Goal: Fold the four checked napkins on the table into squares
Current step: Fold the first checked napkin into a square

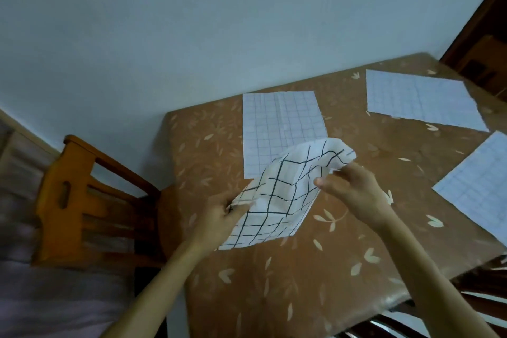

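A white napkin with dark check lines (282, 192) hangs lifted above the brown table (315, 269), bowed between my hands. My left hand (219, 217) pinches its near left corner. My right hand (354, 189) pinches its far right corner. Three more checked napkins lie flat and unfolded on the table: one (279, 123) behind the held napkin and partly hidden by it, one (419, 99) at the far right, one (480, 186) at the right edge, cut off by the frame.
The table has a leaf-patterned brown cover and stands against a pale wall (192, 22). A wooden chair (87, 200) is at the table's left side. Dark chair parts (480, 291) show at the lower right. A brown door frame (477, 22) is at the far right.
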Tool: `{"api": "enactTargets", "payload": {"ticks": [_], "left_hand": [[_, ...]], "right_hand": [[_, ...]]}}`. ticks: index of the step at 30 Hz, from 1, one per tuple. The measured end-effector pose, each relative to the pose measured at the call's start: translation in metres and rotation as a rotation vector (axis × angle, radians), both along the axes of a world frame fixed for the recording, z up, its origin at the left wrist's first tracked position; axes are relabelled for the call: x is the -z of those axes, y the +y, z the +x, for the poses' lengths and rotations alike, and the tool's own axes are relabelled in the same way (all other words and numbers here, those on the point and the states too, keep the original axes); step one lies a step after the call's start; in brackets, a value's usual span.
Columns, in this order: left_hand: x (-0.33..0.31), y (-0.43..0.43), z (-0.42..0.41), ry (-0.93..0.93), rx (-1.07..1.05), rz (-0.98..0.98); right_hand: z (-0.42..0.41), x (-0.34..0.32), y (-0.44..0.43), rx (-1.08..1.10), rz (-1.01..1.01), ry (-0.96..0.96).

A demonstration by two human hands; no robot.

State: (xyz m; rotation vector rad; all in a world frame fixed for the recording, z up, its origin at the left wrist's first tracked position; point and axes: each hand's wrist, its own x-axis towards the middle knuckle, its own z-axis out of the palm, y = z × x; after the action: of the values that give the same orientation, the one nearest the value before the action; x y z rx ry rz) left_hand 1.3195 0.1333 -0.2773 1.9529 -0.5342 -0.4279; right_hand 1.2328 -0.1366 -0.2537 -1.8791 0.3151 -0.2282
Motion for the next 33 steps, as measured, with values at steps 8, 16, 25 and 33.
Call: {"api": "enactTargets", "payload": {"ticks": [8,16,25,33], "left_hand": [[-0.036,0.013,0.038,0.198,-0.038,-0.143],[-0.036,0.034,0.055,0.28,-0.238,-0.179],[-0.029,0.051,0.056,0.031,-0.231,-0.139],[-0.04,0.052,0.056,-0.046,-0.295,-0.198]], "right_hand": [[0.026,0.005,0.013,-0.201,0.214,0.141],[0.042,-0.012,0.034,-0.033,0.18,0.024],[0.039,-0.02,0.039,-0.044,0.17,-0.078],[0.042,-0.02,0.037,0.029,0.258,-0.056]]}}
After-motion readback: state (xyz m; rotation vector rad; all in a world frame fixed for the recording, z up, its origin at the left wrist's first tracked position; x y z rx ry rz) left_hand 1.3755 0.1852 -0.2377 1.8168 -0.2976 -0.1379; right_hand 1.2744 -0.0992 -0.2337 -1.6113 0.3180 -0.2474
